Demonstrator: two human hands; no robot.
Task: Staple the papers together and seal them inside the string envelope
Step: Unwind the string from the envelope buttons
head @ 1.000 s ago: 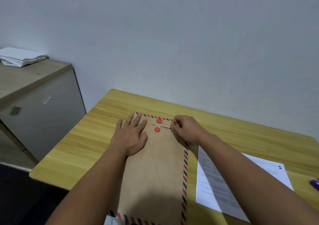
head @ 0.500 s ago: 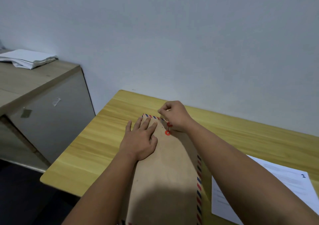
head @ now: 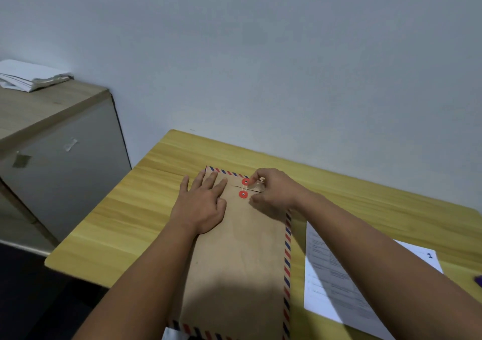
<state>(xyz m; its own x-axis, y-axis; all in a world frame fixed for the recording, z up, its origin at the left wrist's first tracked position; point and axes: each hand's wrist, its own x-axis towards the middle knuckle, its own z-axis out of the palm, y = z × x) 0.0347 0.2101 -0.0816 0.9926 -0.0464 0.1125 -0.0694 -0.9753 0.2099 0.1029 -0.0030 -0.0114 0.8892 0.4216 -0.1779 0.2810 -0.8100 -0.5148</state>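
Observation:
A brown string envelope [head: 242, 256] with a red and blue striped border lies lengthwise on the wooden table [head: 146, 209], flap end away from me. Two red string buttons [head: 244, 188] sit one above the other at the flap. My left hand [head: 202, 204] lies flat, fingers spread, on the envelope just left of the buttons. Beside the buttons on the right, my right hand [head: 276, 193] pinches the thin string [head: 259, 181] between its fingertips. A printed white sheet [head: 339, 282] marked "1" lies to the right, partly under my right forearm.
A grey cabinet [head: 60, 162] with a wooden top stands to the left, a stack of white papers [head: 28, 74] on it. A plain wall runs behind the table. A small purple object [head: 478, 279] shows at the right edge.
My right hand has moved from above the buttons to their right side, still pinching the string. The left hand stays flat on the envelope. The view has shifted a little.

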